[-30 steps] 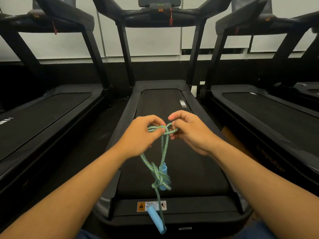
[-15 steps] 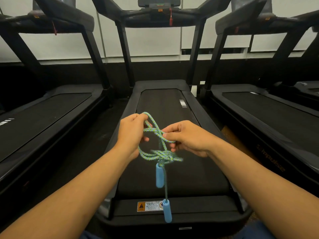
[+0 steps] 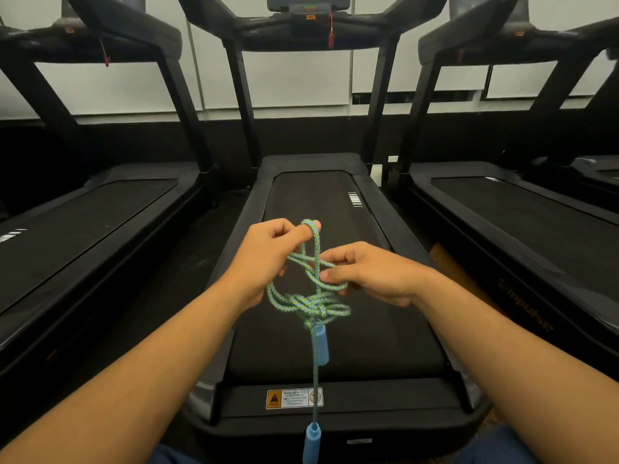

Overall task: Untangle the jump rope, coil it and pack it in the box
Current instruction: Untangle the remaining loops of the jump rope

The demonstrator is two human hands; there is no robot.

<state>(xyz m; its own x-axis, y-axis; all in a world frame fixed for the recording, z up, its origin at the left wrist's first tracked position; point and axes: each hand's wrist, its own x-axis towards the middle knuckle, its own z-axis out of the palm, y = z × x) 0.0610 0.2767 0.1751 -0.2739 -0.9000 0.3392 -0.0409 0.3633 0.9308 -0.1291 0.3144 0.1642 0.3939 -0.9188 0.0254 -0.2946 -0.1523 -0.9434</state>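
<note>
Two bare forearms and hands, dark blue cloth at the lower edge

Both forearms are uncovered from the lower corners up to the wrists; no sleeve, watch or bracelet shows on them. The left hand [image 3: 268,259] and the right hand [image 3: 375,274] wear no gloves, and no ring shows on the fingers [image 3: 338,254]. At the bottom edge, dark blue trousers [image 3: 495,447] show on both sides.

My left hand [image 3: 268,259] and right hand [image 3: 375,272] side by side above middle treadmill [image 3: 321,195], jump rope [image 3: 310,296] between them. Knot below hands; two handles [image 3: 320,343] hang beneath, one lower. More treadmills left and right. Warning label [image 3: 294,398] at near end.
</note>
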